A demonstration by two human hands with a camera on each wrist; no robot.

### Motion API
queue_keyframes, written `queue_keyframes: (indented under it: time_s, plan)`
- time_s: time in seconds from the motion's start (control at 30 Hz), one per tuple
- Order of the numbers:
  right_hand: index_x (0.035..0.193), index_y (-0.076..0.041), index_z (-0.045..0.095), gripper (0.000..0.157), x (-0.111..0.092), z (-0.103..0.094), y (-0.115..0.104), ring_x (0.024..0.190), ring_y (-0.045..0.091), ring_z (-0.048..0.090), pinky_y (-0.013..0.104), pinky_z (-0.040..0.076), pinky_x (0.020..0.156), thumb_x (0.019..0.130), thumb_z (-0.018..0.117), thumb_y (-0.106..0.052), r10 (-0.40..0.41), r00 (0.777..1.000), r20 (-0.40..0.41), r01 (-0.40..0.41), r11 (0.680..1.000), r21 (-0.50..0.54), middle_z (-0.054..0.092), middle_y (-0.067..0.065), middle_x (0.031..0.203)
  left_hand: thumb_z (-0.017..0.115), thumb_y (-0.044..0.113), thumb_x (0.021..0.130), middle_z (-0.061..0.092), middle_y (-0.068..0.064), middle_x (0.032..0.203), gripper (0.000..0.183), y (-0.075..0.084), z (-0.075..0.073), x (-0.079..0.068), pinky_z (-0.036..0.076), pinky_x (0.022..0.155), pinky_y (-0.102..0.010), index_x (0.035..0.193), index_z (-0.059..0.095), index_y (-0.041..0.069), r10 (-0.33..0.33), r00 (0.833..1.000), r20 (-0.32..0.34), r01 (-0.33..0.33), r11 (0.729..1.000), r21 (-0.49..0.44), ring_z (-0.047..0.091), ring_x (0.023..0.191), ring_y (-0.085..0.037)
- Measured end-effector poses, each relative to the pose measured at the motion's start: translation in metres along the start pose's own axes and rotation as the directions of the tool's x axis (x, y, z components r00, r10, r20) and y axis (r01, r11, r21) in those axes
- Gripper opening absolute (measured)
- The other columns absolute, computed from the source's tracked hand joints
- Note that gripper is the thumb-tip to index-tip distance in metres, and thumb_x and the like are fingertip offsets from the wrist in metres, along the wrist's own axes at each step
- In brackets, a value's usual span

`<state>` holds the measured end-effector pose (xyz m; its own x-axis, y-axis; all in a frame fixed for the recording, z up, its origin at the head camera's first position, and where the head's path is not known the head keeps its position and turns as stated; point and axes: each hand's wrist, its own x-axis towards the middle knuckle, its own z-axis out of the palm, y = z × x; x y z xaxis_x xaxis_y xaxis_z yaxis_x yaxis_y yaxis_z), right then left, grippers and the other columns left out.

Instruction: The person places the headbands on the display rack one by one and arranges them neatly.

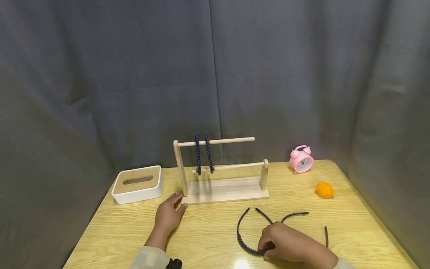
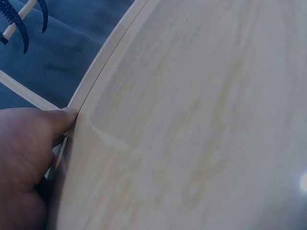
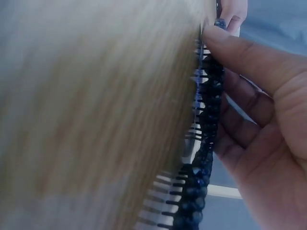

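Observation:
My left hand (image 1: 169, 215) holds the near left corner of a pale wooden rack (image 1: 221, 192), its thumb at the base's front edge and fingers beside the upright. On the rack's upper rod hang two dark blue toothed headbands (image 1: 198, 153), side by side left of the middle. At the front right, my right hand (image 1: 285, 241) pinches a dark toothed headband (image 1: 242, 243) lying on the table, open side away from me. The right wrist view shows the thumb and fingers along its toothed band (image 3: 209, 103). Another headband (image 1: 326, 236) is partly hidden beneath that hand.
A white tissue box (image 1: 137, 196) with a wood-coloured lid stands left of the rack. Back right are a pink alarm clock (image 1: 301, 160) and an orange ball of yarn (image 1: 325, 189). Grey curtains (image 1: 215, 74) hang around the wooden table (image 1: 111, 239).

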<state>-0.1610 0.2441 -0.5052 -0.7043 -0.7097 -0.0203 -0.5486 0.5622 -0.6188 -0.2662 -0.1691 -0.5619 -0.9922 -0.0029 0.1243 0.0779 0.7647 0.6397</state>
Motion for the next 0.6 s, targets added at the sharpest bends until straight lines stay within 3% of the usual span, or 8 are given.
queue_keyframes:
  time_s: [0.2,0.4,0.53,0.6]
  plan:
    - [0.103,-0.025,0.084,0.007,0.003,0.001,-0.007,0.086,-0.008,0.060,0.019,0.057,0.074,0.098,0.084,-0.020,-0.044,0.998,-0.045,0.045,0.999,0.020,0.071,-0.021,0.097,0.076,0.029,0.105,0.054,-0.023,0.163,0.049,0.000,-0.001,0.000,0.045,0.119,-0.070,0.151,0.068,0.015,0.008,1.000,-0.002,-0.008,1.000,0.002,0.052,0.150,-0.050]
    - [0.106,-0.019,0.082,0.007,0.005,-0.001,-0.014,0.094,-0.005,0.064,0.023,0.062,0.079,0.101,0.079,-0.015,-0.086,0.977,-0.194,0.106,0.990,0.094,0.075,-0.014,0.102,0.076,0.029,0.105,0.054,-0.024,0.163,0.048,0.001,-0.002,0.000,0.044,0.119,-0.071,0.151,0.068,0.015,0.009,1.000,-0.004,-0.009,1.000,-0.002,0.052,0.150,-0.051]
    - [0.109,-0.016,0.082,0.009,0.004,-0.004,-0.017,0.094,-0.001,0.066,0.024,0.061,0.083,0.103,0.077,-0.021,0.007,0.959,-0.283,0.056,0.975,0.213,0.076,-0.009,0.102,0.076,0.029,0.105,0.054,-0.023,0.163,0.048,0.000,-0.001,-0.001,0.045,0.119,-0.070,0.151,0.068,0.016,0.003,1.000,0.002,-0.003,1.000,-0.002,0.052,0.150,-0.050]
    - [0.113,-0.012,0.081,0.016,0.003,-0.008,-0.018,0.097,0.000,0.068,0.023,0.061,0.087,0.104,0.075,-0.023,0.094,0.946,-0.310,0.011,0.947,0.321,0.078,-0.004,0.107,0.076,0.029,0.105,0.054,-0.023,0.163,0.048,0.000,-0.001,0.000,0.045,0.119,-0.070,0.151,0.068,0.016,0.004,1.000,0.002,-0.004,1.000,-0.002,0.052,0.150,-0.049]
